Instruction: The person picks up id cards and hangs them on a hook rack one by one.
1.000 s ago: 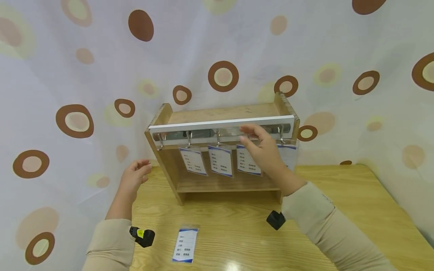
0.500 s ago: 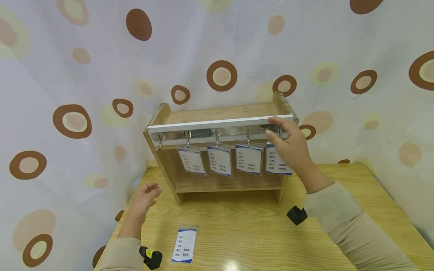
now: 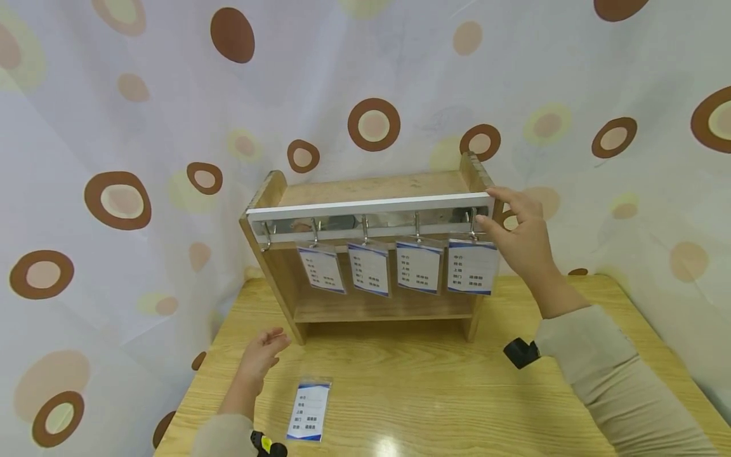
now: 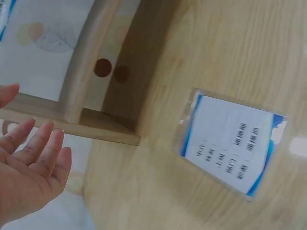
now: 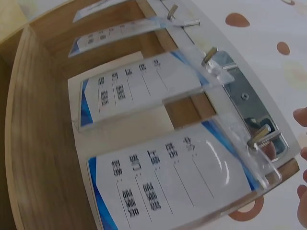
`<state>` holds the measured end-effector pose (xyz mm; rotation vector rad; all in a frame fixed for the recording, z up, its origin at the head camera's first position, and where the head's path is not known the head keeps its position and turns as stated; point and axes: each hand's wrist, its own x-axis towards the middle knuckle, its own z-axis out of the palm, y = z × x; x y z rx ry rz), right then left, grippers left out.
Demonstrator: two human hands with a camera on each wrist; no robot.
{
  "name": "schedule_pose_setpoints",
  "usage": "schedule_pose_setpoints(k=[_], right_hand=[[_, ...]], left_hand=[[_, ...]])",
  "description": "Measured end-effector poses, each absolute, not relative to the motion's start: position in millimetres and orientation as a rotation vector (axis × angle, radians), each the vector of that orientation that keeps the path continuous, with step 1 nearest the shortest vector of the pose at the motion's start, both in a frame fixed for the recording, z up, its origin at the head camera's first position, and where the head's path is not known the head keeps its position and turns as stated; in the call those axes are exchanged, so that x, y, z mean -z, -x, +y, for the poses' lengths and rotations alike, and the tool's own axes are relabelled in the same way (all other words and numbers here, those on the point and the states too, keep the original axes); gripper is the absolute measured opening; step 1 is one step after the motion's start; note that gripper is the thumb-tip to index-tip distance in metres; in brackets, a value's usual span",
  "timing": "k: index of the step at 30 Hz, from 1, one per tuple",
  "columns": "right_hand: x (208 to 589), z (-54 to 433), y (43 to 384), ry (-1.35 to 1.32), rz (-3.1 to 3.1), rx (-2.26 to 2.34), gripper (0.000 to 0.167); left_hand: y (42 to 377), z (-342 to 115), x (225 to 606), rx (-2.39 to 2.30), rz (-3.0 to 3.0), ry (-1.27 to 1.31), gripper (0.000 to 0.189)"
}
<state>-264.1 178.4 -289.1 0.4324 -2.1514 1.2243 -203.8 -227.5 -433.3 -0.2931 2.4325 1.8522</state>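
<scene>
Several clear-sleeved name badges [image 3: 419, 268] with blue-edged cards hang from hooks on a white-framed hook rail [image 3: 365, 207] across a wooden shelf's front. The leftmost hook [image 3: 266, 238] bears no badge. At the rail's right end is my right hand [image 3: 525, 238], thumb and index finger apart beside the rightmost hanging badge [image 5: 168, 179]; it holds nothing. Only some fingertips [image 5: 301, 117] of it show in the right wrist view. My left hand [image 3: 259, 360], fingers loosely bent and free of any object, hovers near the shelf's lower left. A loose name badge [image 4: 230, 143] lies flat on the table.
The wooden shelf [image 3: 382, 311] stands at the back of the wood-grain table [image 3: 434, 393], close to a spotted cloth backdrop [image 3: 422, 70]. Its side panels rise above the rail at both ends. Small black wrist devices [image 3: 521, 353] protrude near both sleeves.
My right hand has moved rightward along the rail, uncovering the right-hand badges and hooks. My left hand has come down and to the right, nearer the loose badge.
</scene>
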Motion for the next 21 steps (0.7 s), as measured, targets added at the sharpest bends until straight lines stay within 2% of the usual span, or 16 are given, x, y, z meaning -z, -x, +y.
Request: schedule_pose_setpoints(k=[10,21], right_hand=[[289.9,194.2,273.6,-0.44,-2.263,-1.24,0.05],[290.0,194.7,277.6,-0.384,-2.325,-1.289,0.049]], left_hand=[[193.4,-222.0,465.6,-1.783,2.465,0.353,0.053],[183.3,-220.4,496.2,-1.643,2.505,0.503,0.053]])
